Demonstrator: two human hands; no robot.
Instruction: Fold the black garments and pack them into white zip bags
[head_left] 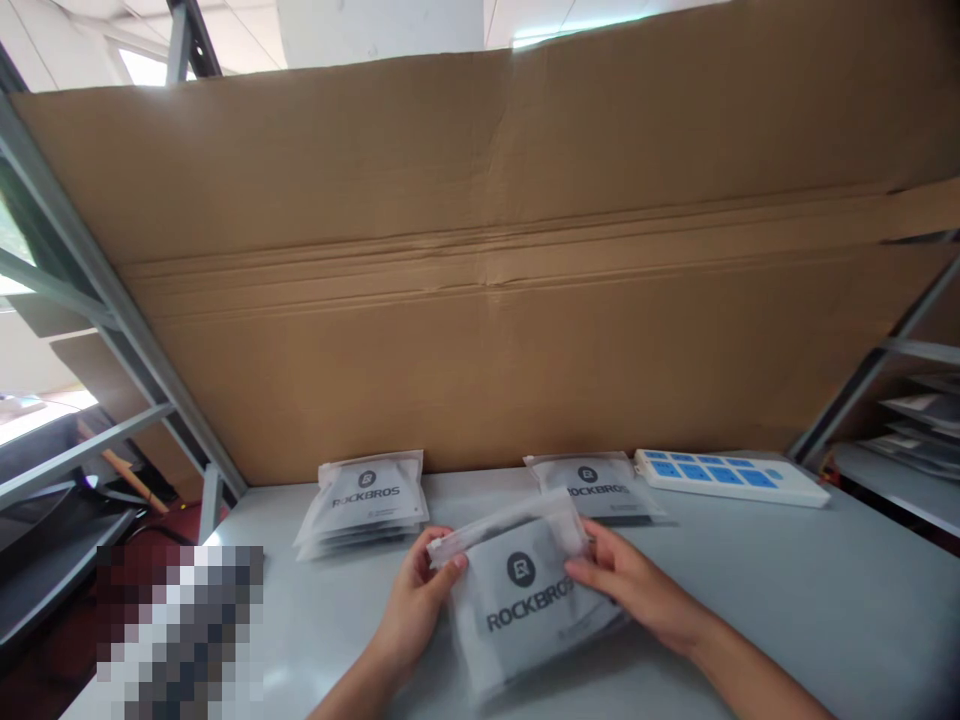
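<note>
Between my two hands is a frosted zip bag [529,600] printed ROCKBROS, with something dark and flat inside. My left hand [420,590] pinches its upper left corner by the zip slider, thumb on the front. My right hand [622,575] grips the right edge, thumb on the front and fingers behind. The bag is tilted, its top edge rising to the right. Behind it to the left lies a stack of similar zip bags [371,500]. Another such zip bag [600,485] lies behind to the right, partly covered by the held one.
A white power strip [731,478] with blue sockets lies at the back right of the grey table [720,570]. A tall cardboard sheet [480,370] stands along the back. Metal frames [124,280] border the sides. More flat packets [926,425] sit on a shelf at right.
</note>
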